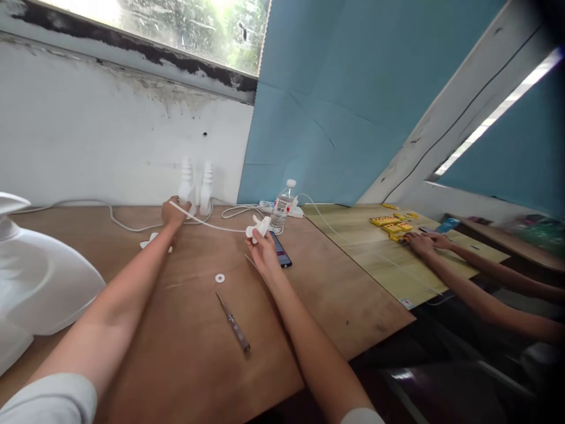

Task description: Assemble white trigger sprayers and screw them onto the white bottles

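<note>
My left hand point(173, 213) is at the back of the table, its fingers closed around the base of an upright white ribbed piece point(186, 179). A second white ribbed piece point(206, 188) stands just to its right. In my right hand point(265, 252) is a white plastic part with short prongs point(258, 227), gripped between thumb and fingers. From that part a white cord point(212, 225) runs left toward my left hand. A flat white piece point(152, 241) lies partly hidden behind my left forearm. Nearer me are a white ring point(219, 278) and a screwdriver point(233, 324).
A water bottle point(281, 207) and a phone point(281, 250) are beyond my right hand. A large white curved shell point(48, 277) occupies the left side. Cables point(110, 215) trail along the wall. At the right, another person's hands point(421, 242) work by yellow parts point(388, 222).
</note>
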The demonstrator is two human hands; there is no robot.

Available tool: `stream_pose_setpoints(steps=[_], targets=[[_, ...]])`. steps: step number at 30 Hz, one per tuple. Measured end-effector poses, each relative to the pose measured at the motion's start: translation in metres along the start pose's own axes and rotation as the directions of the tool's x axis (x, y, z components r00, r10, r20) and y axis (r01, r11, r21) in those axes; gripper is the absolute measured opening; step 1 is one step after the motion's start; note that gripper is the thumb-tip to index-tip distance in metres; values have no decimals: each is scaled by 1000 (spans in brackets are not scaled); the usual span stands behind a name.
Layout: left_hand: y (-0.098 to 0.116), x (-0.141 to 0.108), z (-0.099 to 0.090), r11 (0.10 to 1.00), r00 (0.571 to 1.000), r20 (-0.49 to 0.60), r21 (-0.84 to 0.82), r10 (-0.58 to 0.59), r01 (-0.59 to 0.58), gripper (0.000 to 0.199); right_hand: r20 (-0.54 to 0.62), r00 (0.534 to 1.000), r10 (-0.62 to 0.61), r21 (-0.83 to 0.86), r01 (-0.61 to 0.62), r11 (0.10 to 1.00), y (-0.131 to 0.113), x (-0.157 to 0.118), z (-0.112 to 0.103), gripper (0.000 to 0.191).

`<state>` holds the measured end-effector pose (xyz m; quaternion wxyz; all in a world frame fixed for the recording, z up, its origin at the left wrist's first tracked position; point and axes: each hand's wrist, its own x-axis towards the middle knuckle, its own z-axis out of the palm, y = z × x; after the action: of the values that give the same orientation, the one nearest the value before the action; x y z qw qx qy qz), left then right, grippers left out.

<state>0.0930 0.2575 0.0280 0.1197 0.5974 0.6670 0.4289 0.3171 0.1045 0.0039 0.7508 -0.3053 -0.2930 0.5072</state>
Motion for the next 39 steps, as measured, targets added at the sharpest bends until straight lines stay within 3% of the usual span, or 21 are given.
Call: stream_pose_setpoints(steps=[6, 8, 11, 16, 25, 39], targets=[[-23, -64, -59, 952, 959, -38, 137, 282, -274, 40, -86, 971, -225, -33, 223, 974, -38, 8, -8, 48], [-34, -81, -73, 919, 930, -25, 163, 368, -359, 44, -83, 909, -408, -113, 399, 910, -52, 11, -16, 43], [-48, -90, -85, 883, 898, -16, 192, 439, -428, 49, -75, 852, -517, -135, 505, 852, -62, 13, -25, 35], [-59, -84, -91, 854, 875, -21, 227, 484, -468, 50, -62, 846, -530, -189, 511, 838, -60, 12, -27, 35], [-58, -80, -95, 815, 839, -14, 247, 544, -524, 51, -65, 841, -537, -207, 515, 832, -58, 14, -31, 35], [-57, -78, -102, 819, 832, 28, 161, 554, -550, 51, -68, 843, -534, -257, 503, 825, -58, 11, -27, 37]])
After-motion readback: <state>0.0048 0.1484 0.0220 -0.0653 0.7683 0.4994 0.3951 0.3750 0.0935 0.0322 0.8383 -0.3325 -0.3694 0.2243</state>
